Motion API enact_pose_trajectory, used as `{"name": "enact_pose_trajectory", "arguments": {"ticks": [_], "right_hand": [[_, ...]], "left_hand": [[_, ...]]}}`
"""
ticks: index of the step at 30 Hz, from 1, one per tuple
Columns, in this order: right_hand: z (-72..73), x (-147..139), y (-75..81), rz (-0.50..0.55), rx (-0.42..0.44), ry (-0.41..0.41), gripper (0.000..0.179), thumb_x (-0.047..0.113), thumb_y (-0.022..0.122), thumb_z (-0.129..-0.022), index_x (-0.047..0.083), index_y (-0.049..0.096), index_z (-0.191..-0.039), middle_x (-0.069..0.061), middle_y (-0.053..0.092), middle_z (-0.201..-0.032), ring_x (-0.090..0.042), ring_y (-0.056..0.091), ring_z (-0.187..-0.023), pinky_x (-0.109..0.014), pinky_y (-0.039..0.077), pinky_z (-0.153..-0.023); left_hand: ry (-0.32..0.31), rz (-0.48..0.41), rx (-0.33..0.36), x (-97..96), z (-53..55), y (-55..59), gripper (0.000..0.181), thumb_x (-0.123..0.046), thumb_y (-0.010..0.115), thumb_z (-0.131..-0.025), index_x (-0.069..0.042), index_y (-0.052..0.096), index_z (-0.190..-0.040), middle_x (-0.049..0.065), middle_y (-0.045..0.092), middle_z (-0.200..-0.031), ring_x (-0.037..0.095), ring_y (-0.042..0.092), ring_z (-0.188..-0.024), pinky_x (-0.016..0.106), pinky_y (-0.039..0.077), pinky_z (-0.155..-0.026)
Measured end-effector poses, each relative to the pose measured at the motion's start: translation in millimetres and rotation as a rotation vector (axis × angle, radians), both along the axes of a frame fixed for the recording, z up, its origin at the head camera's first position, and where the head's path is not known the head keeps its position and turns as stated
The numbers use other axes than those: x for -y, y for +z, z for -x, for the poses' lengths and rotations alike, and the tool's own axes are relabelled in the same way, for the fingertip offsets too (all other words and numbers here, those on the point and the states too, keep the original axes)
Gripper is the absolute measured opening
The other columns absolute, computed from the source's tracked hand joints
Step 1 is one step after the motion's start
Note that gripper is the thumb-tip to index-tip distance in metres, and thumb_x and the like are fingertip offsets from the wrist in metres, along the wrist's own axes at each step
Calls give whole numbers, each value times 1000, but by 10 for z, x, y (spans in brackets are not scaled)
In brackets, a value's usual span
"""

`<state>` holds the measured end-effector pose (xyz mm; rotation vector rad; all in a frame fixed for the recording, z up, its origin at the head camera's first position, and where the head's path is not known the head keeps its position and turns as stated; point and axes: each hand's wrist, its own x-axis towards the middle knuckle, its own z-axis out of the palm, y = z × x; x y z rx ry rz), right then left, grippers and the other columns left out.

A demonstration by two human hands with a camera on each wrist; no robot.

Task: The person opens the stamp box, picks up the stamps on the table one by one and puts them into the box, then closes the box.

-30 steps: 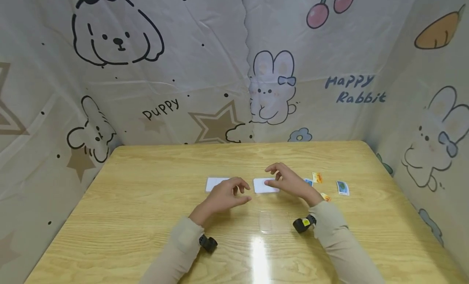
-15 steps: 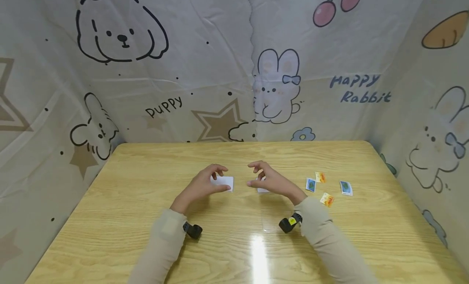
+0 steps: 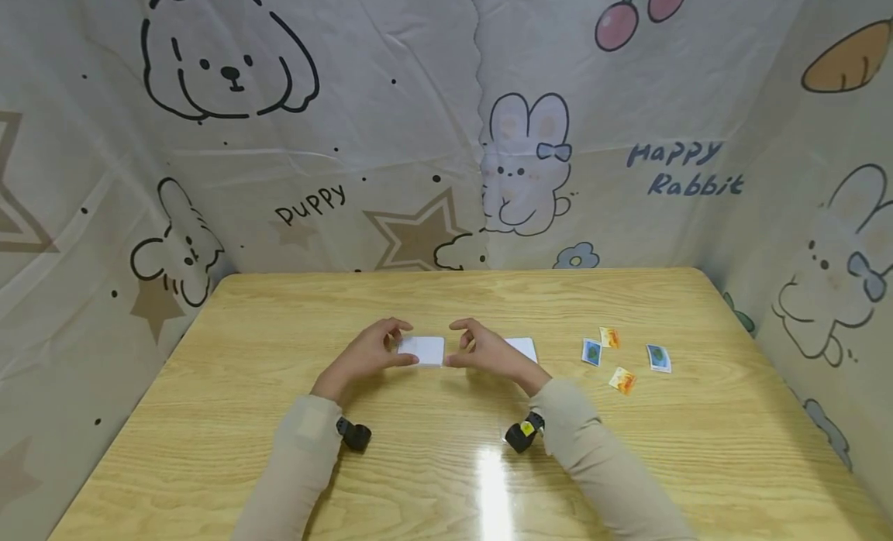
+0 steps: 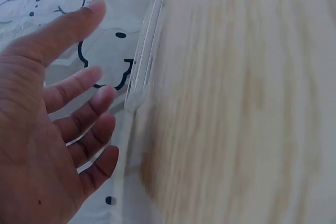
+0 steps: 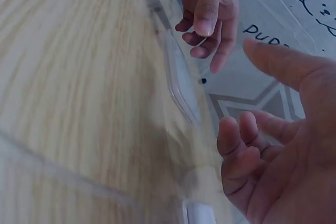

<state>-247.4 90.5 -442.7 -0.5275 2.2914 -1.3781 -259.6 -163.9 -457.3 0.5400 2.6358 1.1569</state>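
A flat white rectangular block (image 3: 427,351) with clear edges, perhaps a cased stack of cards, lies between the two hands. My left hand (image 3: 366,353) is at its left end, thumb by the near corner and fingers loosely bent. Just off its right end is my right hand (image 3: 491,353), the fingers spread and bent. In the wrist views, the left hand (image 4: 58,103) and right hand (image 5: 286,145) seem to grip nothing, and the clear-edged block (image 5: 182,80) stands apart from the right fingers. A second white block (image 3: 523,348) is partly hidden behind the right hand.
Several small picture cards lie to the right, among them a blue one (image 3: 591,352), an orange one (image 3: 622,380) and a farther blue one (image 3: 659,358). A faint transparent edge (image 5: 79,177) crosses the wooden table (image 3: 230,417). Printed cloth (image 3: 412,115) hangs behind.
Both hands have moved left. The right hand has passed from the right white block to beside the left one, uncovering part of the right block. The left hand has uncovered more of the left block.
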Motion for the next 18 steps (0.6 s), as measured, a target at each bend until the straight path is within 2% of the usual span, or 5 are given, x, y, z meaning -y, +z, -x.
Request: {"name": "enact_pose_trajectory", "arguments": {"ticks": [6,11,18], "right_hand": [[-1,126,-65,-67,-7,-68,70,24,73,-86,3,37,-143,-5,51,-90,-12,44,-66,-26,38,-61],[-11,194,-103,-130,-33,-117,70,25,74,-85,4,38,-141,-3,54,-81,-13,48,-66,-26,40,-62],[-22,265,-139,-198,-51,-143,73,24,76,-82,1,37,-140,-2,56,-78,-12,49,-62,-25,39,-58]], "left_hand": [[12,0,40,68,35,-58,64,-33,79,-79,-4,53,-130,9,54,-104,19,45,-87,31,39,-73],[29,8,69,81,45,-51,63,-29,80,-79,-4,53,-131,8,55,-102,19,47,-87,31,39,-76],[6,45,95,71,59,-42,64,-27,81,-79,-3,52,-131,6,53,-100,18,46,-87,30,38,-77]]}}
